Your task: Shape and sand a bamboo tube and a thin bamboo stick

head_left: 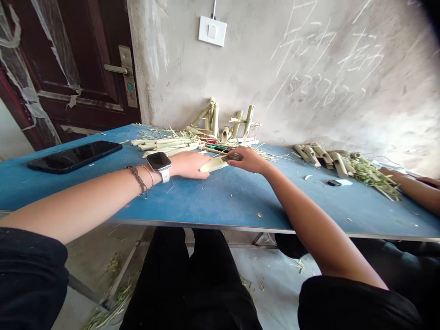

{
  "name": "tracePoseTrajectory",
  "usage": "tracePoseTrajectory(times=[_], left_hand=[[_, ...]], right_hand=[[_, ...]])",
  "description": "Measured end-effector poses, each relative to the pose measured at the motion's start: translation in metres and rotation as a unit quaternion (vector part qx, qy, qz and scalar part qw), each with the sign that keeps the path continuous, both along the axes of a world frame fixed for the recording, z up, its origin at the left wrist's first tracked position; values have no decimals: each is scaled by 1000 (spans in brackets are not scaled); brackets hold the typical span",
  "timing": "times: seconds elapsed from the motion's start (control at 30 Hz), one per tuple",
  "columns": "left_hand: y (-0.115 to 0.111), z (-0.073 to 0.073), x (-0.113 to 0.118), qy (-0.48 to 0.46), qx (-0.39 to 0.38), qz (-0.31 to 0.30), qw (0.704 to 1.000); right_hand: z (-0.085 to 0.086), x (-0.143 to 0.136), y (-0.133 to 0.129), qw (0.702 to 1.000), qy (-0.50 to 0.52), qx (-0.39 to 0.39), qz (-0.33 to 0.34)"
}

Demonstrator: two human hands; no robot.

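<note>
Gripping partly hidden dark object (235,156): right fingers (238,150); left fingers (201,158) clasp pale stalk (215,164).

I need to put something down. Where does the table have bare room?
Bare but for scraps: between the phone and left forearm; between the left hand, right hand and front edge; between the right forearm and black piece. Crowded: behind the hands, stalks towards the wall; far right, tubes and leaves.

The one camera is worn on the head; it looks forward and down over the blue table (220,201), toward the wall (261,68) behind.
</note>
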State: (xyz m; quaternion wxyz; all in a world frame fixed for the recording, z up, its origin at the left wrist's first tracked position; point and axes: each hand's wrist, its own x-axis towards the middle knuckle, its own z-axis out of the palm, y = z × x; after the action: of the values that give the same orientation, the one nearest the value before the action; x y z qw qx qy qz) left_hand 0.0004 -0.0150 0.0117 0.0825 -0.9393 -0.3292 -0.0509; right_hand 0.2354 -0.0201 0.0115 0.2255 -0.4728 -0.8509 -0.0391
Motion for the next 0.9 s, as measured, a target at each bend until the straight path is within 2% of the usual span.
tracePoseTrajectory(times=[0.07, 0.1, 0.23, 0.33, 0.4, 0.53, 0.6, 0.67, 0.8, 0.9], left_hand=[[1, -1, -1, 0, 0, 0, 1000], [1, -1, -1, -2, -2, 2, 1000], [1, -1, 0, -17, -20, -10, 1000], [2, 0, 2, -16, -27, -4, 999], [2, 0, 2, -14, -21, 1, 1000], [2, -2, -1, -16, -4, -5, 1000], [2, -2, -1, -15, 0, -4, 1000], [2, -2, -1, -14, 1, -4, 1000], [1, 0, 2, -14, -16, -10, 1000], [1, 2, 4, -14, -25, -6, 1000]], right_hand=[[-1, 1, 0, 1000, -3, 13, -22], [-1, -1, -2, 1000, 1, 12, -6], [2, -23, -14, 988, 29, -42, 148], [4, -29, -17, 976, 38, -74, 200], [4, -23, -13, 983, 29, -61, 172], [1, -3, -3, 999, 3, -3, 36], [1, -1, -3, 1000, -1, 2, 15], [2, -7, -7, 998, 6, -10, 57], [6, -23, -17, 978, 24, -70, 194], [8, -22, -16, 973, 19, -87, 211]])
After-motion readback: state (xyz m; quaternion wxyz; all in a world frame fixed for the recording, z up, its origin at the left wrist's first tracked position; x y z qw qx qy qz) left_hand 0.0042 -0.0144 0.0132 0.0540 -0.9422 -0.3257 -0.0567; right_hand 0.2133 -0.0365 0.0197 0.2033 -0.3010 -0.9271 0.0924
